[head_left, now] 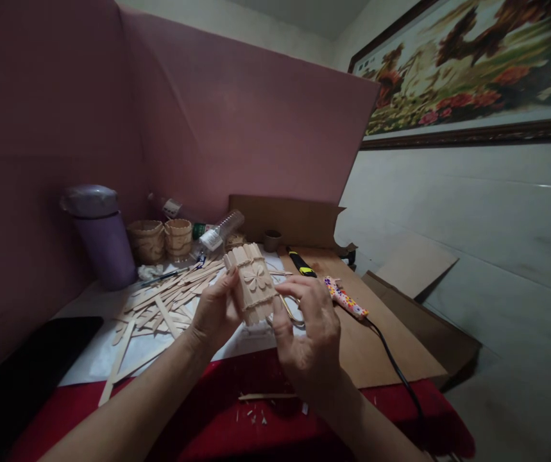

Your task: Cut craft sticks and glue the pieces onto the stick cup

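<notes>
My left hand grips a small cup built of upright pale craft sticks, thumb on its near left side. The cup is tilted, with a petal-shaped wooden decoration on its face and thin twine-like bands near top and bottom. At its lower right edge, the thumb and bent fingers of my right hand are closed on the cup. Behind that hand lie scissors with metal handle loops, partly hidden. Many loose craft sticks are piled on white paper to the left.
A purple tumbler, two wooden cups and clear plastic bottles stand or lie behind. On the cardboard are a yellow-black utility knife and a patterned glue gun with a black cord. Scraps lie on the red cloth.
</notes>
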Demonstrator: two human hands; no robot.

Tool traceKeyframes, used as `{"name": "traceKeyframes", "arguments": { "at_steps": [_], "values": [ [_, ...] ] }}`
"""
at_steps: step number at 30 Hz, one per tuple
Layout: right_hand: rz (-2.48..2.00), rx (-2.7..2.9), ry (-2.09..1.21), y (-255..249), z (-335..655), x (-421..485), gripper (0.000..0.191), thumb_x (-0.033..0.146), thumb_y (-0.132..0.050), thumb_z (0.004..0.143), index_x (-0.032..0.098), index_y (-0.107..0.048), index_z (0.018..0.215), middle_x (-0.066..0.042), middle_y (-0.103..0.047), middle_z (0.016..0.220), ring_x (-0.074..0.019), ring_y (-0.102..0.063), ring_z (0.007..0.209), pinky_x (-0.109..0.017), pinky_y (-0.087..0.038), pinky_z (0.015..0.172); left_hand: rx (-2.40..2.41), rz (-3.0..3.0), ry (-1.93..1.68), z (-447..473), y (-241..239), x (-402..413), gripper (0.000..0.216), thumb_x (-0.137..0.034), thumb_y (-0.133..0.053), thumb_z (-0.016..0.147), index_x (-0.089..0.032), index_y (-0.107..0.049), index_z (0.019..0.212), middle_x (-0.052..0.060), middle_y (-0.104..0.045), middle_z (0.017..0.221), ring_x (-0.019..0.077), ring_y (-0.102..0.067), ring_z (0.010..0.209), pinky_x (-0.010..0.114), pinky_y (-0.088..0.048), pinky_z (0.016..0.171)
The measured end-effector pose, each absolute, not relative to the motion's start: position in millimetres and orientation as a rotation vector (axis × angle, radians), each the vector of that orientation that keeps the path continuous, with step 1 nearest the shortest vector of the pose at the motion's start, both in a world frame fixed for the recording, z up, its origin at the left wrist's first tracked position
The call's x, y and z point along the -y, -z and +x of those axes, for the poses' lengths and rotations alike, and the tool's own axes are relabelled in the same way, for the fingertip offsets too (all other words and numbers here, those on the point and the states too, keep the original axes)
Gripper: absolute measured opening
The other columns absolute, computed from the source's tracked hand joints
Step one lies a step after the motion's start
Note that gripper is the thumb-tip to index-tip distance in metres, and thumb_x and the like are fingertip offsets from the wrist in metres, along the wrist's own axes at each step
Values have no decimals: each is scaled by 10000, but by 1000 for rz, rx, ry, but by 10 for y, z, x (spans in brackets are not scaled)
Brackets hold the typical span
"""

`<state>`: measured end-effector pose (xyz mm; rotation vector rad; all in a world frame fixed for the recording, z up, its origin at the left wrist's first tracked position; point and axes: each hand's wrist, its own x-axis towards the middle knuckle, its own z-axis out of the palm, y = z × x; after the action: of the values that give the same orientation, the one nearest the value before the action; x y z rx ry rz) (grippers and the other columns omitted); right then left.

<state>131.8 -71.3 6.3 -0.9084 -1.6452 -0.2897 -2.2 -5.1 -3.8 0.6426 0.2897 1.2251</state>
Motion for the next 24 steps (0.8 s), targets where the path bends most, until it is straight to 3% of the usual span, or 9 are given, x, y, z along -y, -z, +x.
{"name": "traceKeyframes", "arguments": {
  "at_steps": [4,9,14,24],
  "values": [
    [-1049,1509,-3,-47,1318,626,152,273,-573,875,207,-562,1012,-87,-600,1063,-242,-560,1037,-444,-472,888,-272,694,-1238,-15,46,60,379,-261,-686,791,-129,-636,1143,102,-754,934,305,-690,1009,455,-515,963],
    [-1153,1326,-567,-46,1283,505,589,546,-693,746,185,-529,1181,-133,-584,1228,-281,-557,1131,-458,-464,929,-277,741,-1251,11,40,94,460,-242,-701,777,-122,-611,1212,102,-751,935,292,-703,955,421,-538,917],
    [-1050,1285,-802,-41,1238,438,600,492,-724,726,179,-517,1193,-124,-614,1200,-253,-604,1083,-411,-489,913,-285,786,-1251,30,61,98,518,-251,-731,750,-113,-601,1232,113,-746,969,306,-684,1014,408,-534,923],
    [-922,1255,-847,-81,1163,436,530,457,-715,755,181,-531,1168,-118,-625,1180,-225,-621,1050,-376,-524,892,-268,787,-1243,6,38,94,515,-249,-719,758,-132,-595,1245,108,-743,975,302,-685,1013,404,-536,923]
  ]
}}
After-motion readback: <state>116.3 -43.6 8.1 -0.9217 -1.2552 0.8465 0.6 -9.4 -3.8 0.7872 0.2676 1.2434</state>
